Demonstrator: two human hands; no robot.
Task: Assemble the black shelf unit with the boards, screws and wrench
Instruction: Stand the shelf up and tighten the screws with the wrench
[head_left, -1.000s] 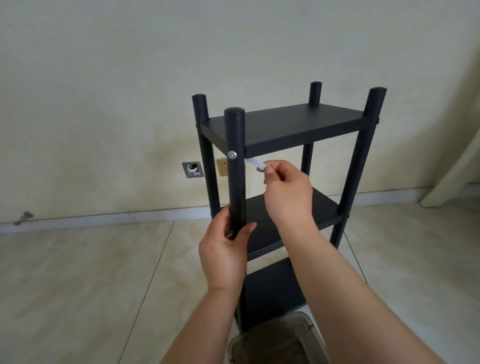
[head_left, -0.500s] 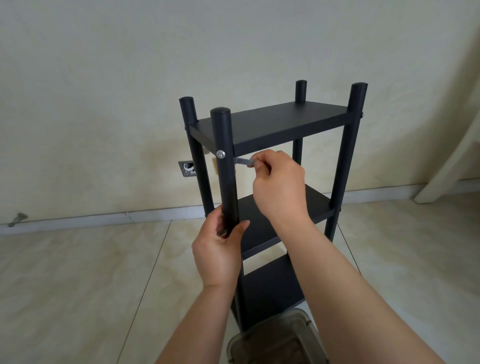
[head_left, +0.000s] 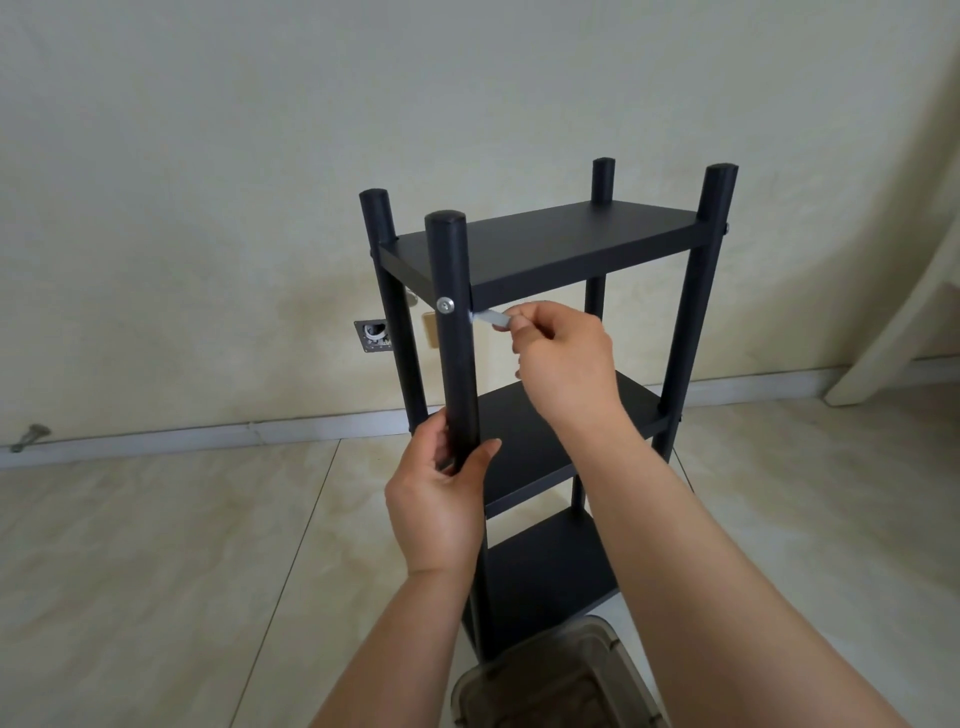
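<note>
Since half a second ago, the right hand (head_left: 563, 358) has stayed beside the near-left post (head_left: 453, 332), its fingers pinching the small wrench (head_left: 491, 317), whose tip now touches the post's right side just under the top board (head_left: 540, 244). The left hand (head_left: 441, 499) still wraps the post lower down. The black shelf unit (head_left: 545, 415) stands upright on the floor (head_left: 156, 571) with three boards fitted and a screw (head_left: 445, 304) seated; it looks nearly finished, with final tightening likely left.

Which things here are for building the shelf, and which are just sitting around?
For the job:
- black shelf unit
- screw in the front post
- wrench, pinched by the right hand
- left hand, gripping the post

Just lying about:
- plastic box on the floor
- wall socket hole
- metal bit by the baseboard
</note>
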